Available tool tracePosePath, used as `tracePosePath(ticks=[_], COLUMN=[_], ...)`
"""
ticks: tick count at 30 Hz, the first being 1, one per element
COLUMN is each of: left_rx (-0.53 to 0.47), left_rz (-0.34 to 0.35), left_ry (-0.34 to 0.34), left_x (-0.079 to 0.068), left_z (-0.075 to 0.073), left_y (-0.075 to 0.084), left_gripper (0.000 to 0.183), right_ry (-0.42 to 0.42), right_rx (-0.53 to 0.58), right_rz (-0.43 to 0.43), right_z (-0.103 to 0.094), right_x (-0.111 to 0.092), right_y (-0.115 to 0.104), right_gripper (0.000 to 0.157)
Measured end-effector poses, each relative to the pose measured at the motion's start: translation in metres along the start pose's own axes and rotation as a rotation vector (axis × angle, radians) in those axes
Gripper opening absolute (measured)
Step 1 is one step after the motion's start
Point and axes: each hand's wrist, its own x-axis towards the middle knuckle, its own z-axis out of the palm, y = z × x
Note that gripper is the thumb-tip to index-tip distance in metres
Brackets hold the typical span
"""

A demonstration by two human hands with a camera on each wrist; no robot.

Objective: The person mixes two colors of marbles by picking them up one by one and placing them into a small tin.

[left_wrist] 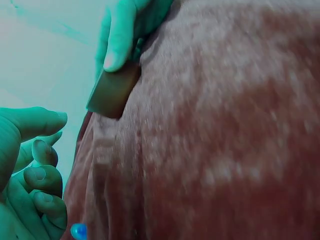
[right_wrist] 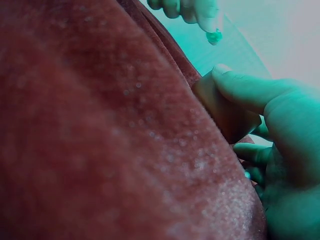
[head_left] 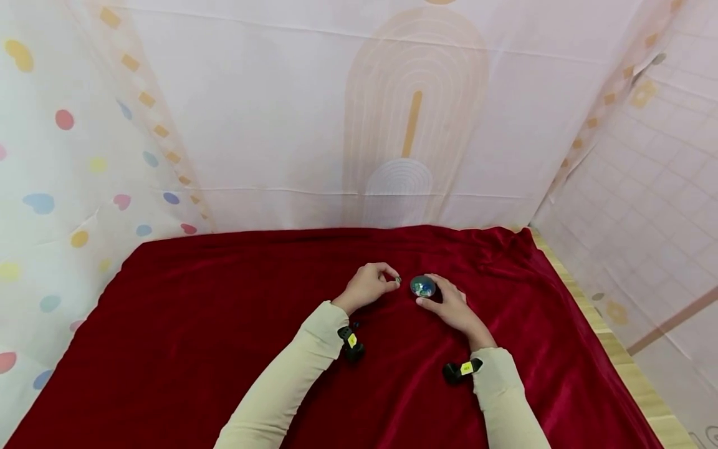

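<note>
My left hand (head_left: pixel 367 285) pinches a small greenish piece (right_wrist: pixel 214 36) between thumb and index fingertips, just left of a small round bowl (head_left: pixel 412 289). My right hand (head_left: pixel 453 305) grips the bowl from its right side, with the thumb at the near edge and fingers round the far edge. Shiny blue and green contents (head_left: pixel 423 287) show at the bowl's top in the head view. Both wrist views show the bowl's smooth brownish side (left_wrist: pixel 115 95) low over the cloth. The fingertips of the left hand are apart from the bowl.
A dark red velvety cloth (head_left: pixel 224 324) with soft folds covers the table. A small glossy blue thing (left_wrist: pixel 78 231) lies near the left hand in the left wrist view. The wooden table edge (head_left: pixel 606 337) shows at right. Patterned curtains (head_left: pixel 269 125) hang behind and at the sides.
</note>
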Motion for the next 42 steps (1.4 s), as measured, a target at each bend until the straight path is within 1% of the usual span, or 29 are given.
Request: tracePosePath(ticks=[9, 17, 25, 31, 38, 42], left_rx=[-0.006, -0.018, -0.021, -0.013, 0.016, 0.006], left_rz=[0.035, 0.068, 0.073, 0.082, 0.022, 0.017], left_ry=[-0.005, -0.020, -0.052, -0.041, -0.023, -0.025], left_x=[0.004, 0.007, 0.008, 0.008, 0.003, 0.000], left_z=[0.011, 0.021, 0.024, 0.019, 0.009, 0.002], left_y=[0.012, 0.018, 0.021, 0.018, 0.013, 0.008], left_gripper=[0.019, 0.019, 0.021, 0.021, 0.021, 0.021], right_ry=[-0.007, -0.009, -0.019, -0.009, -0.007, -0.011], right_rx=[0.006, 0.000, 0.016, 0.012, 0.000, 0.002], right_rz=[0.007, 0.022, 0.007, 0.007, 0.003, 0.006], right_z=[0.000, -0.001, -0.001, -0.003, -0.003, -0.001], right_x=[0.000, 0.001, 0.001, 0.002, 0.001, 0.001], right_y=[0.001, 0.003, 0.002, 0.001, 0.001, 0.002], right_gripper=[0.063, 0.065, 0.064, 0.064, 0.064, 0.065])
